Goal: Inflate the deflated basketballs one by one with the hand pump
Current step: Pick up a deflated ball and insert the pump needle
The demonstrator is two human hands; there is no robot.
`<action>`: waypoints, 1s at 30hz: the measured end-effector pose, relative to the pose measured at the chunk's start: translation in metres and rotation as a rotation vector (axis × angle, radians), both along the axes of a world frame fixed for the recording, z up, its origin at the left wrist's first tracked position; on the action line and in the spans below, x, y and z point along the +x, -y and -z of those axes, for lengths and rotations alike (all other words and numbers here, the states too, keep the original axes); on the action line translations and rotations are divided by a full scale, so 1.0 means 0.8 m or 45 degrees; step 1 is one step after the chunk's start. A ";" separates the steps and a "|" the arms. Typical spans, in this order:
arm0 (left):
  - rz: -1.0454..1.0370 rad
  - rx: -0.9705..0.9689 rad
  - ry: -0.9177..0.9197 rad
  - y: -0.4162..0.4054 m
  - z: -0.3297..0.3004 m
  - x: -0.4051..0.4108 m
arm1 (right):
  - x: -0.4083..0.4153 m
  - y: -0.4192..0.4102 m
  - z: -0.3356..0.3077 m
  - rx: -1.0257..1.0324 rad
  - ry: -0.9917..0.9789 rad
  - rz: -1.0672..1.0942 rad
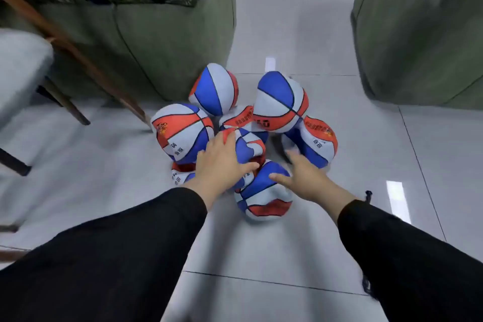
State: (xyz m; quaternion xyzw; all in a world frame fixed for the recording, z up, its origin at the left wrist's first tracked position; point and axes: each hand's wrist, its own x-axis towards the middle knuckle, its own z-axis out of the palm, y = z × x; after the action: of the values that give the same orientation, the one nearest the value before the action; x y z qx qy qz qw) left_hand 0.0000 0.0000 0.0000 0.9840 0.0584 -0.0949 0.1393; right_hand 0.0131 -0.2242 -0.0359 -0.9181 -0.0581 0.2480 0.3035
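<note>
Floor tiles [287, 248] lie bare near the viewer and on the right, while a green sofa [162, 42] hems the heap on the far left and another green seat [418, 34] stands far right — an aisle runs between them. Basketballs [279, 102], red, white and blue, sit bunched on the floor, several dented. Left hand [222, 165] lies on a crumpled ball [249, 148], fingers spread over it. Right hand [300, 172] reaches in with fingers straight, touching the nearest ball [264, 201] — gripping nothing.
</note>
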 end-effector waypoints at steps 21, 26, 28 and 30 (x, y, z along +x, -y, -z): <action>-0.030 -0.171 0.269 0.014 -0.089 -0.028 | -0.042 0.003 -0.101 0.327 0.087 0.349; 0.036 -0.587 0.254 0.049 -0.152 -0.081 | -0.071 0.037 -0.177 0.763 -0.044 0.526; 0.028 -0.792 0.220 0.070 -0.163 -0.104 | -0.088 0.068 -0.200 0.788 -0.108 0.507; 0.021 -0.901 0.184 0.091 -0.162 -0.125 | -0.108 0.100 -0.213 0.699 -0.127 0.458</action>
State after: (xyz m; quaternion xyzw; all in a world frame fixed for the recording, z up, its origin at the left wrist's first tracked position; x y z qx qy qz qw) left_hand -0.1002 -0.0724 0.1297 0.8794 0.0038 -0.0407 0.4744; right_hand -0.0732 -0.3041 0.1347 -0.7844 0.0553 0.2101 0.5809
